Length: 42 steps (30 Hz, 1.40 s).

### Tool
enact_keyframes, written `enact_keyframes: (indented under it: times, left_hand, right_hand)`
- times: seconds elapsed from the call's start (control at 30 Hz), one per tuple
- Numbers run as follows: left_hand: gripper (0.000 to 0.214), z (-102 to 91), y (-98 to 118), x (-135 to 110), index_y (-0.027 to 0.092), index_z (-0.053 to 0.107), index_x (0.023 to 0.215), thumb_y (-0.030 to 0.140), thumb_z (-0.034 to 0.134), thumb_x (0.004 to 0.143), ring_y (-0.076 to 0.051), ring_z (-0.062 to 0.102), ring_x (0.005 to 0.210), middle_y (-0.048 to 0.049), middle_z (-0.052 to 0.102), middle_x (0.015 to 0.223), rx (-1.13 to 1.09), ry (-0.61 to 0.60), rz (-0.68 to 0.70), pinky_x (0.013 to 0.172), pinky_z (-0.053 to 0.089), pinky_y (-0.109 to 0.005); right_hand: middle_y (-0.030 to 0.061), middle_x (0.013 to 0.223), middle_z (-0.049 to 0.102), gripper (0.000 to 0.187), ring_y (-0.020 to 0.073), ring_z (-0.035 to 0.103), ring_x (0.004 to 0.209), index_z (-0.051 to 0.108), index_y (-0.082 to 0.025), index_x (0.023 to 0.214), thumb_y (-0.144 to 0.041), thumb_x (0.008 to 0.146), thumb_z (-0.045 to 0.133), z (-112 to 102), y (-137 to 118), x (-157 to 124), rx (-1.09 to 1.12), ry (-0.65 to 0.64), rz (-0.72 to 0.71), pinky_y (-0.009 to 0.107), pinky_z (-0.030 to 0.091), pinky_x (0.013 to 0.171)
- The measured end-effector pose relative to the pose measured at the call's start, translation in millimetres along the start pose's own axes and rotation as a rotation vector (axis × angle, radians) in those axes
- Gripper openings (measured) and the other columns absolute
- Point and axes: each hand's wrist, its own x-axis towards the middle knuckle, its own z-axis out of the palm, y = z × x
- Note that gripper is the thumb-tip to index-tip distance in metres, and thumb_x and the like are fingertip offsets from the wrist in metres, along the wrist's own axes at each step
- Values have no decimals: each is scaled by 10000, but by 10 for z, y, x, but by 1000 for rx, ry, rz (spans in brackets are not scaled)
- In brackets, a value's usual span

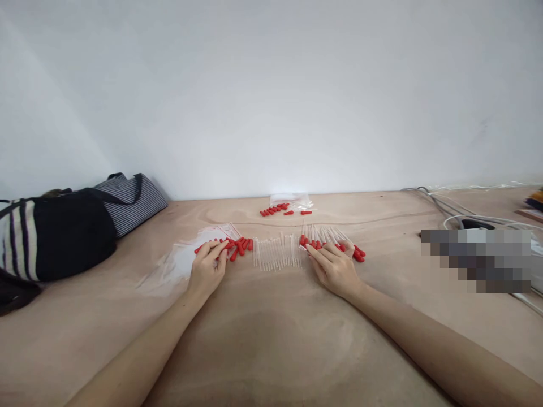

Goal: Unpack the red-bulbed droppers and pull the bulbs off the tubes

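Observation:
My left hand (207, 267) is at a loose pile of red rubber dropper bulbs (241, 244), its fingertips closed around a bulb. A row of clear, thin dropper tubes (278, 251) lies side by side between my hands. On the right, my right hand (335, 268) has thumb and fingers pressed together near the tubes' right end; a small pale bit shows at the fingertips, too small to name. Beyond its knuckles lie droppers (324, 233), clear tubes with red bulbs fitted, partly hidden by the hand.
Clear zip bags (169, 268) lie left of the bulbs. More red bulbs (274, 210) and a clear bag (292, 199) are by the wall. A black bag (74, 234) and a striped bag (127, 203) stand at left. Cables (441, 206) run along the right side.

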Motion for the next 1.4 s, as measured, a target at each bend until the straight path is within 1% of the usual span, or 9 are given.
enact_keyframes:
  times: [0.13,0.23,0.33,0.53,0.77,1.07,1.17,1.27,1.4]
  left_hand:
    - [246,49,-88,16,188,604,975,312,448,832,-219,562,764,-64,604,791,78,-22,-12,727,459,-363]
    - [249,38,-44,12,200,606,968,352,492,808,-232,540,782,-63,598,796,105,3,-16,730,444,-374]
    - [228,12,97,-1,212,608,967,335,515,799,-227,527,795,-64,596,836,95,2,18,743,426,-373]
    - [167,5,475,-5,213,626,911,291,525,802,-210,534,825,-53,624,852,-44,-209,222,732,383,-356]
    - [266,121,604,78,219,629,964,384,588,759,-240,508,922,-66,623,955,-108,-309,272,813,339,-405]
    - [266,214,737,127,232,644,945,406,598,749,-223,509,920,-52,627,951,-165,-337,263,838,317,-396]
    - [259,210,717,119,230,647,936,394,613,739,-224,508,919,-52,631,939,-164,-310,250,828,320,-389]
    - [242,215,700,115,222,648,920,378,617,736,-223,507,915,-53,632,931,-171,-291,247,831,318,-389]
    - [223,218,702,117,219,649,902,368,614,739,-219,509,906,-52,632,916,-179,-286,247,823,319,-386]
  right_hand:
    - [-11,605,630,189,120,498,668,650,-229,876,-212,825,469,74,-69,72,-27,60,98,359,184,832]
    - [-1,620,626,200,138,486,679,649,-240,907,-209,799,483,130,-91,119,-93,21,154,355,192,780]
    - [20,667,632,246,159,477,706,631,-219,955,-178,770,475,195,-110,158,-136,-17,186,353,190,739]
    - [18,595,618,175,157,466,677,635,-184,757,-165,765,462,335,-165,232,-121,-2,220,348,185,726]
    - [27,666,615,171,162,454,713,614,-184,716,-194,778,455,347,-183,283,-99,-116,176,366,174,738]
    - [53,798,599,322,197,445,840,621,-177,835,-428,813,421,243,-201,289,14,-275,133,384,173,789]
    - [45,815,596,289,185,446,824,622,-199,895,-383,821,410,212,-103,272,33,-258,155,379,174,788]
    - [48,831,599,242,187,446,822,628,-216,890,-311,802,423,194,33,271,1,-237,229,389,174,788]
    - [44,921,604,225,209,436,887,621,-245,912,-300,750,476,196,111,311,-25,-281,236,439,145,846]
